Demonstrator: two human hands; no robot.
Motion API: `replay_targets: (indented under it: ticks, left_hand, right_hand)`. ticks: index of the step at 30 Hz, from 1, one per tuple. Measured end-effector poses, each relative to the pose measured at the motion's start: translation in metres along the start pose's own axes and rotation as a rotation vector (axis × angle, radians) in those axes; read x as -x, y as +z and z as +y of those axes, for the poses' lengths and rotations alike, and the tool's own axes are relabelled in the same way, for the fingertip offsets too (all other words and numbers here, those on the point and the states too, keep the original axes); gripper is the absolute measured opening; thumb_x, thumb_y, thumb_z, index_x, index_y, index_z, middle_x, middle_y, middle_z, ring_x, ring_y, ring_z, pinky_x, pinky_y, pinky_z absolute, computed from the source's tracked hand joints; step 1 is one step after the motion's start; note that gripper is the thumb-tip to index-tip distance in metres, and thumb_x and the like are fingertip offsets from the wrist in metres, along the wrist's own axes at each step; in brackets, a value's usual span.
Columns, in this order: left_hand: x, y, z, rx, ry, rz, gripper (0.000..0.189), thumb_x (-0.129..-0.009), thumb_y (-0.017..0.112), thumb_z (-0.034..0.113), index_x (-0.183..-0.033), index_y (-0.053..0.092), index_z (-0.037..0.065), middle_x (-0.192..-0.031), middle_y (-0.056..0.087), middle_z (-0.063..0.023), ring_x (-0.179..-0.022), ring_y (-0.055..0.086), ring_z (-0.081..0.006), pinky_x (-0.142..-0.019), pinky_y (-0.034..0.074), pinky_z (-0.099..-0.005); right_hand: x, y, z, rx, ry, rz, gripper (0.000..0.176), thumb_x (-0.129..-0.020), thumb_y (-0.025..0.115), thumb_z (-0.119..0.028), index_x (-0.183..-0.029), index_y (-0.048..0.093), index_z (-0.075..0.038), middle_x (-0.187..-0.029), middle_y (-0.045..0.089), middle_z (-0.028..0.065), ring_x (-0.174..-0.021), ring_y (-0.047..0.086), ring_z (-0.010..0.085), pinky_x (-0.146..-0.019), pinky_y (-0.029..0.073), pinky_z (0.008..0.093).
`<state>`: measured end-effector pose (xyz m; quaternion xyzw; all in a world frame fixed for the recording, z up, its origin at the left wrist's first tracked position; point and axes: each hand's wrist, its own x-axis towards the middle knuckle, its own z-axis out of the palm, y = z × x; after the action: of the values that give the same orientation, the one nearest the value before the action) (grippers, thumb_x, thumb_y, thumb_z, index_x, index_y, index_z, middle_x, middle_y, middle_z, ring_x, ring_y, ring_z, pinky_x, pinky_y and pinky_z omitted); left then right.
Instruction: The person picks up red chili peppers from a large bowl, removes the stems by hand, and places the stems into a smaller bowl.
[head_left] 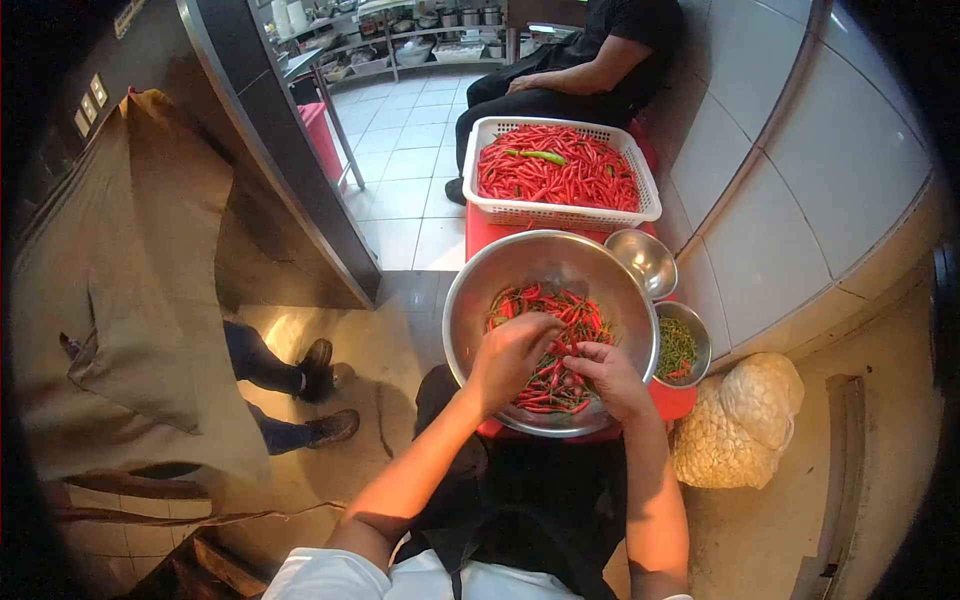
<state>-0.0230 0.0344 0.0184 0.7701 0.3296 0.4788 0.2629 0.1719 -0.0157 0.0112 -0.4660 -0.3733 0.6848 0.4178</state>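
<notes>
A large steel bowl (500, 275) holds a heap of red chillies (555, 310) with green stems. My left hand (510, 355) reaches into the bowl with its fingers pinched on a chilli. My right hand (610, 375) is right beside it, fingers closed on a red chilli at the near side of the heap. Both hands meet over the same spot. A small steel bowl (682, 347) at the right holds green stems and bits. An empty small steel bowl (645, 260) sits behind it.
A white plastic basket (565, 213) full of red chillies stands beyond the bowls on a red surface (480, 232). A person in black (590, 70) sits behind it. Someone's dark shoes (320, 395) are at left. A pale mesh sack (740, 420) lies at right by the tiled wall.
</notes>
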Motion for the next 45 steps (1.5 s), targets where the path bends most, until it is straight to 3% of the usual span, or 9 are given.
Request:
replay_targets:
  ticks: [2, 11, 20, 23, 26, 29, 35, 41, 45]
  left_hand:
    - [0.001, -0.006, 0.003, -0.078, -0.079, -0.287, 0.019, -0.090, 0.067, 0.009, -0.105, 0.070, -0.001, -0.101, 0.069, -0.0175, -0.091, 0.068, -0.0328, -0.081, 0.054, -0.0406]
    - [0.008, -0.002, 0.000, -0.051, -0.048, -0.327, 0.022, -0.089, 0.068, 0.010, -0.109, 0.071, 0.000, -0.098, 0.069, -0.0175, -0.090, 0.068, -0.0355, -0.079, 0.054, -0.0410]
    - [0.016, 0.010, -0.017, 0.260, -0.613, -0.342, 0.021, -0.097, 0.060, 0.012, -0.112, 0.070, 0.000, -0.102, 0.073, -0.0113, -0.096, 0.070, -0.0162, -0.082, 0.055, -0.0326]
    - [0.025, 0.024, -0.035, 0.864, -0.939, -0.169, 0.025, -0.103, 0.052, 0.018, -0.118, 0.065, 0.002, -0.106, 0.071, -0.0072, -0.096, 0.069, -0.0178, -0.083, 0.058, -0.0331]
    - [0.026, 0.024, -0.031, 1.096, -1.083, -0.209, 0.027, -0.107, 0.044, 0.022, -0.122, 0.058, 0.004, -0.107, 0.068, -0.0079, -0.096, 0.069, -0.0215, -0.085, 0.060, -0.0367]
    - [0.024, 0.028, -0.025, 1.185, -1.087, -0.228, 0.028, -0.107, 0.042, 0.022, -0.123, 0.054, 0.003, -0.105, 0.066, -0.0090, -0.094, 0.069, -0.0253, -0.085, 0.061, -0.0388]
    - [0.021, 0.024, -0.022, 1.208, -1.129, -0.191, 0.027, -0.103, 0.045, 0.009, -0.128, 0.047, 0.000, -0.110, 0.065, -0.0143, -0.097, 0.069, -0.0262, -0.086, 0.060, -0.0361]
    - [0.017, 0.020, -0.021, 1.092, -1.059, -0.275, 0.035, -0.097, 0.049, -0.004, -0.131, 0.045, -0.003, -0.114, 0.064, -0.0166, -0.099, 0.069, -0.0234, -0.088, 0.059, -0.0329]
    - [0.019, 0.022, -0.030, 0.730, -0.862, -0.405, 0.037, -0.097, 0.049, -0.004, -0.134, 0.046, -0.003, -0.114, 0.063, -0.0152, -0.099, 0.068, -0.0205, -0.086, 0.059, -0.0323]
  right_hand:
    - [-0.004, -0.004, 0.002, 0.024, 0.012, -0.031, 0.018, -0.094, 0.065, -0.012, -0.108, 0.067, -0.001, -0.083, 0.067, 0.0009, -0.069, 0.061, 0.0081, -0.061, 0.048, 0.0227]
    - [-0.005, -0.006, 0.008, 0.063, 0.003, 0.057, 0.018, -0.094, 0.066, -0.012, -0.107, 0.067, 0.000, -0.082, 0.067, 0.0026, -0.068, 0.061, 0.0088, -0.059, 0.048, 0.0231]
    - [-0.006, -0.007, 0.007, 0.040, -0.051, 0.055, 0.017, -0.094, 0.065, -0.011, -0.107, 0.068, 0.001, -0.081, 0.067, 0.0027, -0.070, 0.062, 0.0089, -0.061, 0.049, 0.0227]
    - [-0.008, -0.006, 0.008, 0.132, -0.101, 0.151, 0.019, -0.094, 0.066, -0.011, -0.108, 0.068, 0.001, -0.080, 0.067, 0.0024, -0.068, 0.062, 0.0089, -0.059, 0.048, 0.0231]
    - [-0.005, 0.008, -0.003, 0.237, -0.147, 0.161, 0.019, -0.093, 0.067, -0.011, -0.109, 0.069, 0.001, -0.079, 0.067, 0.0023, -0.065, 0.061, 0.0089, -0.057, 0.049, 0.0235]
    - [-0.006, 0.018, -0.012, 0.466, -0.216, 0.207, 0.021, -0.093, 0.067, -0.010, -0.110, 0.069, 0.002, -0.079, 0.067, 0.0030, -0.063, 0.061, 0.0089, -0.057, 0.049, 0.0237]
    - [-0.013, 0.004, -0.002, 0.225, -0.178, 0.190, 0.023, -0.092, 0.066, -0.008, -0.111, 0.067, 0.005, -0.083, 0.069, 0.0053, -0.067, 0.062, 0.0098, -0.059, 0.050, 0.0238]
    - [-0.009, -0.006, 0.001, 0.109, -0.151, 0.211, 0.022, -0.093, 0.065, -0.008, -0.111, 0.067, 0.004, -0.088, 0.070, 0.0059, -0.072, 0.063, 0.0103, -0.061, 0.050, 0.0235]
    - [-0.010, -0.010, 0.003, 0.129, -0.154, 0.213, 0.022, -0.093, 0.065, -0.008, -0.112, 0.067, 0.003, -0.090, 0.070, 0.0050, -0.073, 0.063, 0.0099, -0.062, 0.049, 0.0230]
